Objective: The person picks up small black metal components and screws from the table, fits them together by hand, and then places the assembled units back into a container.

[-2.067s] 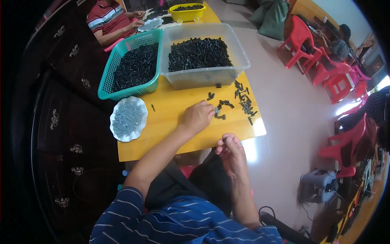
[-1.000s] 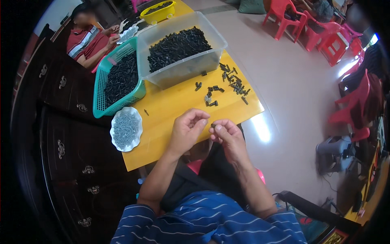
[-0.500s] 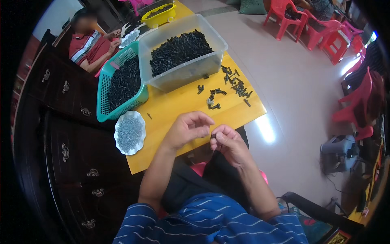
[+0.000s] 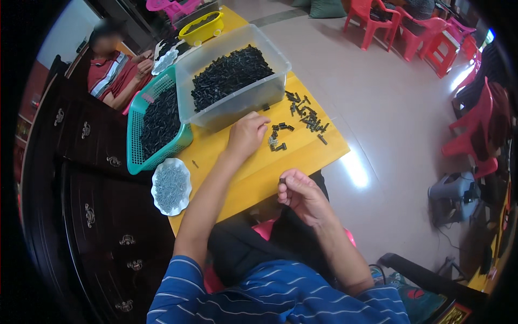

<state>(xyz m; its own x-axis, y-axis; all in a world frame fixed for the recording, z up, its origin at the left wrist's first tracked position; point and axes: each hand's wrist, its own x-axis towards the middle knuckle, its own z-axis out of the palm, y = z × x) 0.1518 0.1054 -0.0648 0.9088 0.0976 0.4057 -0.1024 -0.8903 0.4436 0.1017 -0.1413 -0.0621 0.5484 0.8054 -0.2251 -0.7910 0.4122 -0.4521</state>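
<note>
My left hand [image 4: 248, 134] reaches over the yellow table, its fingers bent together beside several loose black parts [image 4: 281, 146]. Whatever lies under or between those fingertips is hidden. Close to the table's front edge, my right hand [image 4: 303, 195] pinches a small dark piece [image 4: 283, 181] between thumb and fingers. Right of the left hand, a heap of black T-shaped plastic parts [image 4: 310, 120] lies spread toward the table's right edge. A white scalloped dish [image 4: 156, 190] of small silvery metal pins or screws stands at the left.
A clear plastic bin [image 4: 234, 110] and a green basket [image 4: 162, 153], both full of black parts, stand beyond my hands. A co-worker [image 4: 116, 75] sits at the far left near a yellow basin [image 4: 208, 33]. Dark drawers [image 4: 108, 216] border the left side.
My left hand has moved away from my right hand, up and forward onto the table near the clear bin, its fingers now bent together. My right hand stays put, still pinching the dark piece.
</note>
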